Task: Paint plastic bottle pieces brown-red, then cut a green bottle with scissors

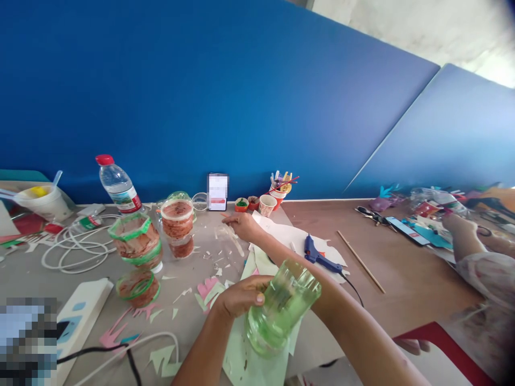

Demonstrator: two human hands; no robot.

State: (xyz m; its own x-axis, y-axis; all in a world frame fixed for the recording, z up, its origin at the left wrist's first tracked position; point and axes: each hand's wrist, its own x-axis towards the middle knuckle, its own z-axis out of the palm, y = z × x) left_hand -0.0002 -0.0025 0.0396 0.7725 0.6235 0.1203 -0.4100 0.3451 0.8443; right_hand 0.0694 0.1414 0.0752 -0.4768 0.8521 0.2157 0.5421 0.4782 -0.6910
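Observation:
My left hand (245, 296) is closed around a translucent green plastic cup (287, 311) with a jagged cut rim, tilted over pale green paper (237, 354). My right arm crosses behind the cup. Farther back, my right hand (243, 226) has its fingers drawn together low over the table; a small orange tip shows by them, but what they hold is unclear. Just beneath lies a clear, crinkled plastic strip (233, 239). To the left stand a brown-painted cup (177, 220) and a brown container with green bands (137, 241).
A blue glue gun (319, 257) and a wooden stick (361, 261) lie right of my arm. Behind are a phone (218, 192), paper cups (267, 205) and a water bottle (119, 185). A power strip (86, 311) with cables lies front left. At right, another person's arm (462, 238) rests near clutter.

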